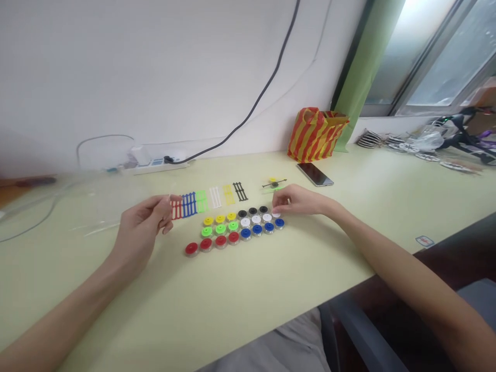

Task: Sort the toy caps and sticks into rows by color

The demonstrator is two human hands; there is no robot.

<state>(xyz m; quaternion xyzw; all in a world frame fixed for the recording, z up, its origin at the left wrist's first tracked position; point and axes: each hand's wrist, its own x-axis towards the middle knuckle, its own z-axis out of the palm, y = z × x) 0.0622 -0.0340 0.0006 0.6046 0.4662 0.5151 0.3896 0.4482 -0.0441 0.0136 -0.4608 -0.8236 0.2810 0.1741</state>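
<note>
My left hand (149, 219) is closed, its fingertips at the left end of the red sticks (177, 210); what it pinches is too small to make out. Beside these lie blue sticks (189, 204), green, white, yellow and black (240, 191) ones. My right hand (290, 200) is curled, with its fingertips at a white disc (276, 213) at the right end of the white row. Nearer the front edge, round pieces stand in rows: red (220, 241), blue (257, 229), green (220, 229), yellow (220, 219) and black (252, 211). Beyond my right hand are a few loose sticks (275, 184).
A phone (315, 174) lies by a red and yellow striped bag (318, 135). A power strip (158, 164) with a black cable (251, 111) is near the wall. Clear plastic (112, 201) lies at the left. Assorted parts (426, 142) sit at the far right.
</note>
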